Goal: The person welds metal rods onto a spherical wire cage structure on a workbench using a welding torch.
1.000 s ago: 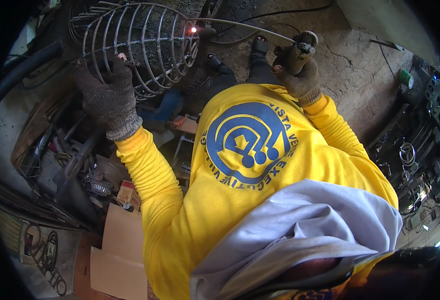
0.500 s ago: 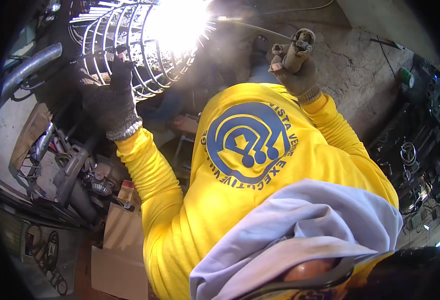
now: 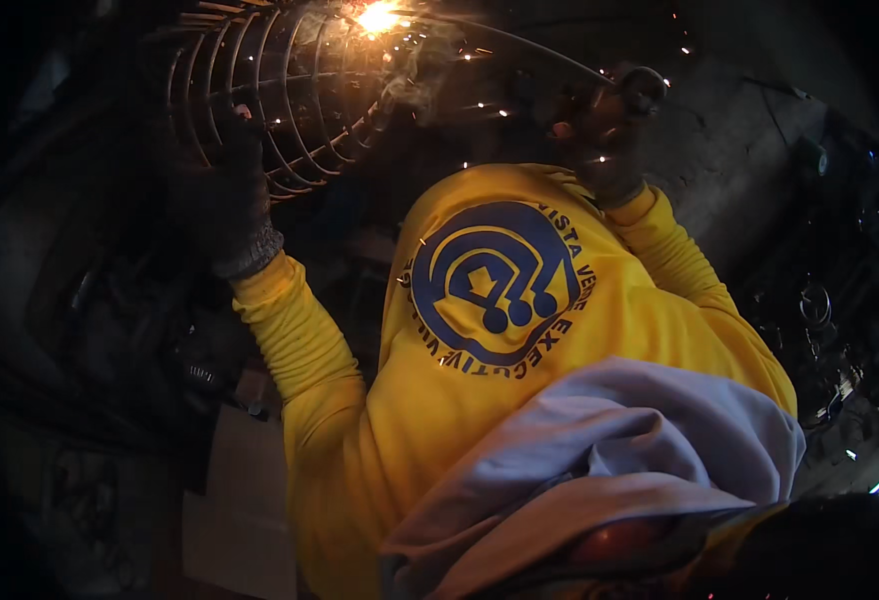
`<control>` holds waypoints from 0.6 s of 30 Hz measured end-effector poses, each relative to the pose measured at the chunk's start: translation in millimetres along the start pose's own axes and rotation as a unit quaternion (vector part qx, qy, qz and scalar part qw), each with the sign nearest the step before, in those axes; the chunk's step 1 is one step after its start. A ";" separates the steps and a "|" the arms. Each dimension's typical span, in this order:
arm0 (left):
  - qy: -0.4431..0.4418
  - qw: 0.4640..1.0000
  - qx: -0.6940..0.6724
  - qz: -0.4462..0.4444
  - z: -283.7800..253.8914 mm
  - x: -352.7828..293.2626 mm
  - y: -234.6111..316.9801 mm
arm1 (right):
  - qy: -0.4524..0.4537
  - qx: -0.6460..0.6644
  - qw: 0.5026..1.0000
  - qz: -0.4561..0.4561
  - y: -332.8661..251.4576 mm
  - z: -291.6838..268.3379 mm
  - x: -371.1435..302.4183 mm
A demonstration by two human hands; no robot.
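A rounded cage of curved metal bars [image 3: 305, 76] stands at the upper left. My left hand [image 3: 222, 205], in a dark knit glove, grips its near left side, with a bare fingertip showing at a bar. Off to the right, my gloved right hand [image 3: 605, 160] is closed around an electrode holder [image 3: 642, 92]; deep shadow covers most of its fingers. From the holder a thin, bowed welding rod [image 3: 530, 44] runs left toward a small orange glow [image 3: 378, 17] at the cage's top right. Smoke and sparks drift around that spot.
Brown cardboard [image 3: 238, 520] lies at the lower left, below my left arm. Dim metal parts, including a small ring-shaped piece [image 3: 815, 305], line the right side. Sparks scatter across the middle and over my yellow sleeves. Much of the surroundings is too dark to make out.
The broad white glare has shrunk to a small orange glow, with flying sparks, and the scene is far darker. My right hand and the holder have shifted a little right; my left hand stays put.
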State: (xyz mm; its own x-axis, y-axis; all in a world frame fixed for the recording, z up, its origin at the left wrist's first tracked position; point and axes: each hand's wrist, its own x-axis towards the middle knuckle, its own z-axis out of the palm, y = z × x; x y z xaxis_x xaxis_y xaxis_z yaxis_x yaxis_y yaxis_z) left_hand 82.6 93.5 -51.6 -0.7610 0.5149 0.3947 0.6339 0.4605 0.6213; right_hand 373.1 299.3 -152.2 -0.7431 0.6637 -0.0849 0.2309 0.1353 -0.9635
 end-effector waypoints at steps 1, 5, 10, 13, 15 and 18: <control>0.001 1.000 0.003 -0.002 -6.0 -1.9 -3.5 | -0.008 0.005 1.000 -0.002 -3.2 -3.0 -2.4; -0.032 0.964 0.260 0.034 -10.8 2.4 2.7 | -0.010 0.045 0.998 0.047 1.3 -7.1 -6.4; -0.051 0.969 0.242 0.003 -10.5 3.7 -3.5 | -0.025 0.047 0.997 0.052 13.6 -3.3 -10.6; -0.022 0.980 0.199 0.006 -7.5 3.5 2.4 | -0.016 0.051 0.998 0.041 3.7 -0.7 -8.7; -0.025 0.981 0.192 0.001 -8.1 4.1 3.5 | -0.012 0.057 0.997 0.052 0.1 -1.1 -8.7; -0.009 0.975 0.220 0.014 -8.5 2.4 -2.5 | -0.032 0.042 0.998 0.025 5.1 -3.2 -7.3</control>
State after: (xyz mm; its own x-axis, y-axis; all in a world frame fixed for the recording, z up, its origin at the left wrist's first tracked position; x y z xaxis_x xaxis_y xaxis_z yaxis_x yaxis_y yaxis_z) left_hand 78.0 87.5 -46.4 -0.7426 0.5426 0.3926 0.6554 0.7095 0.2589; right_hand 381.7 297.4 -155.7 -0.7719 0.6186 -0.1467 0.2169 0.0394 -0.9754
